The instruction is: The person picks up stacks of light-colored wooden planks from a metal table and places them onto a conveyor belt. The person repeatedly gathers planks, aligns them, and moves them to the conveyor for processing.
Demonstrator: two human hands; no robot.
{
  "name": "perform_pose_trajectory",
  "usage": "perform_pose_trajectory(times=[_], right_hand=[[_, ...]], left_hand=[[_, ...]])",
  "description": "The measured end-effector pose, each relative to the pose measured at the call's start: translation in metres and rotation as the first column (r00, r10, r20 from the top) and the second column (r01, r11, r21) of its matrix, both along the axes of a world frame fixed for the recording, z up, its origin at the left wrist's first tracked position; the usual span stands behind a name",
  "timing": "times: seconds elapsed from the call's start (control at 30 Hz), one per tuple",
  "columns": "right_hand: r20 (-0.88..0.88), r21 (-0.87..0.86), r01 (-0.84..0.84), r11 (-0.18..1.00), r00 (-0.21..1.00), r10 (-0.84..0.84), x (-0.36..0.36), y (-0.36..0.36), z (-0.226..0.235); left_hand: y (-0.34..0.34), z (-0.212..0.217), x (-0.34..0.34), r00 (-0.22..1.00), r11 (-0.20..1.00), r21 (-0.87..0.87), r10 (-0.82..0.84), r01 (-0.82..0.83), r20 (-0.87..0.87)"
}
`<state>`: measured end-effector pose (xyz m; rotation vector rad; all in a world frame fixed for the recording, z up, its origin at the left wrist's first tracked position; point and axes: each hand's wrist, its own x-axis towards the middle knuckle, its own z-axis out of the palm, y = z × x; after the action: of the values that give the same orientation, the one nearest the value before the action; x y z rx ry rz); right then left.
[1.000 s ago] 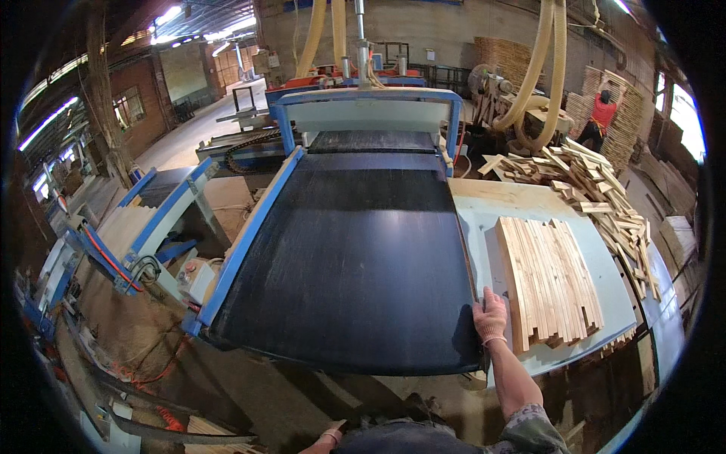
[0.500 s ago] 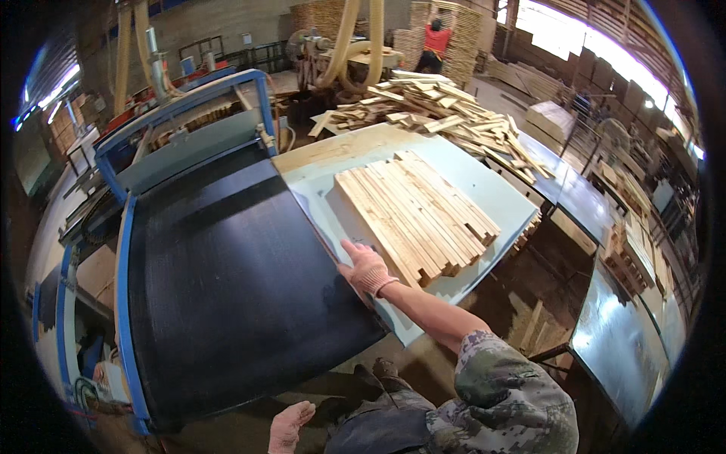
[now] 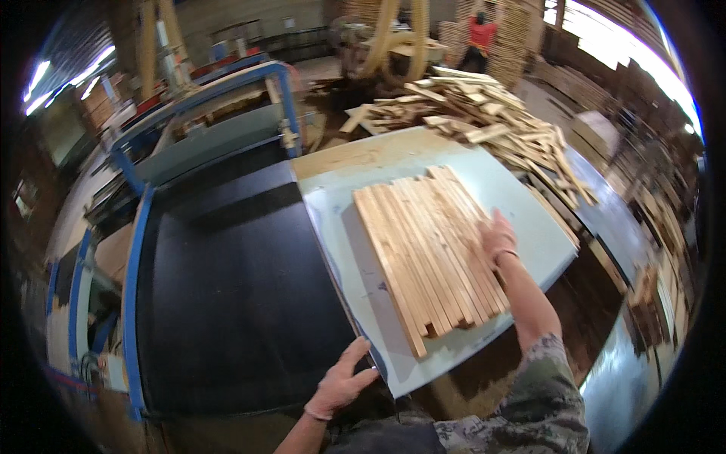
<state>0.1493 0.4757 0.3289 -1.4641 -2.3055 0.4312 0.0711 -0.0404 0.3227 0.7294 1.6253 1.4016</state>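
Note:
A row of pale wooden strips (image 3: pixel 423 250) lies side by side on a light blue-green board (image 3: pixel 529 253), with uneven ends at the near side. My right hand (image 3: pixel 499 237), in a thin pinkish glove, rests against the right side of the row, its fingers stretched forward and partly blurred. Lower down, my gloved left hand (image 3: pixel 344 380) has its thumb and fingers apart at the seam between the board's near left edge and a black conveyor belt (image 3: pixel 234 303). Nothing shows in its grasp.
A blue-framed machine (image 3: pixel 204 94) spans the belt's far end. Beyond the board lies a heap of loose wood pieces (image 3: pixel 484 113). Shiny metal tables (image 3: pixel 624 371) stand on the right. A person in a red top (image 3: pixel 480 34) is by tall wood stacks at the back.
My right hand has gone from the row's near left side to its right side. My left hand has risen to the board's edge. The strips sit turned a little, and the view has shifted.

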Motion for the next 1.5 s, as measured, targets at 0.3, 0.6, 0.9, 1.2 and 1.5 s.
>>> perform_pose_trajectory(times=[0.3, 0.6, 0.9, 1.2, 1.5], right_hand=[[0.053, -0.251, 0.012, 0.968, 0.999, 0.002, 0.005, 0.108, -0.060], [-0.131, -0.349, -0.194, 0.917, 0.979, 0.158, -0.007, 0.058, -0.075], [-0.240, -0.413, -0.533, 0.739, 0.846, 0.476, -0.094, -0.183, -0.075], [-0.372, -0.452, -0.738, 0.502, 0.667, 0.646, -0.242, -0.477, -0.043], [-0.551, -0.746, -0.663, 0.054, 0.661, 0.509, -0.367, -0.616, -0.068]], left_hand=[[0.115, -0.059, 0.015, 0.730, 0.977, -0.176, -0.034, -0.119, -0.682], [0.086, -0.044, 0.001, 0.710, 0.959, 0.001, 0.212, -0.285, -0.672], [-0.150, -0.015, -0.086, 0.651, 0.832, -0.199, 0.232, -0.517, -0.723], [-0.394, -0.020, -0.158, 0.408, 0.384, -0.360, 0.049, -0.850, -0.912], [-0.453, -0.017, 0.041, 0.111, 0.179, 0.233, 0.954, -0.956, -0.277]])
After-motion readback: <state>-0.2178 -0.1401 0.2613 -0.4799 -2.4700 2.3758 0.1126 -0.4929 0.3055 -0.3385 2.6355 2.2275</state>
